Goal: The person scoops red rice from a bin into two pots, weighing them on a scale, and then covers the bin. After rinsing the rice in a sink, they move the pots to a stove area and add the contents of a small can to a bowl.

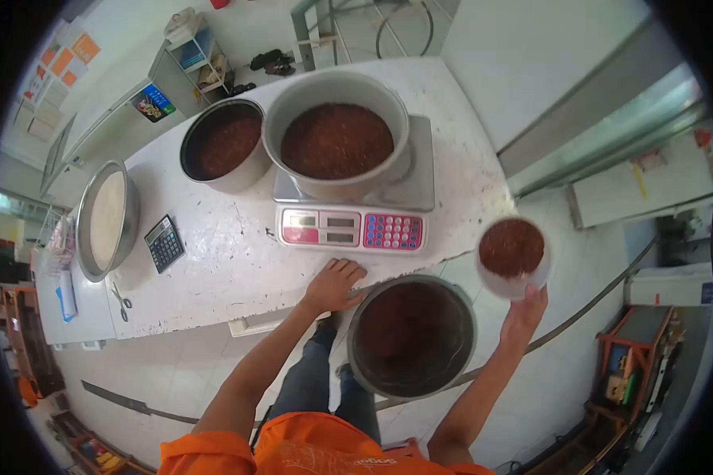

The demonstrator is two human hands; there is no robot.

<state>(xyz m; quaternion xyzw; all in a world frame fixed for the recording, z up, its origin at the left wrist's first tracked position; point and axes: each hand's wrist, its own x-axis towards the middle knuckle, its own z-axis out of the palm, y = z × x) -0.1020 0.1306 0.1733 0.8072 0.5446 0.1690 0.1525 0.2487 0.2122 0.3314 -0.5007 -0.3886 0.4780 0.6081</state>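
Note:
In the head view, my right hand grips a white bowl by its near side. Reddish-brown coarse powder fills much of the bowl, which is held up to the right of the table. My left hand lies on the table's front edge, fingers stretched out and holding nothing. Between my hands is a big grey pot with dark brown powder inside. Beyond my left hand stands a pink and white digital scale, bearing a wide metal pot of the same reddish-brown powder.
A smaller pot of brown powder stands left of the scale. Farther left on the white table are a calculator, scissors and a metal basin of pale powder. Shelving lines the right side.

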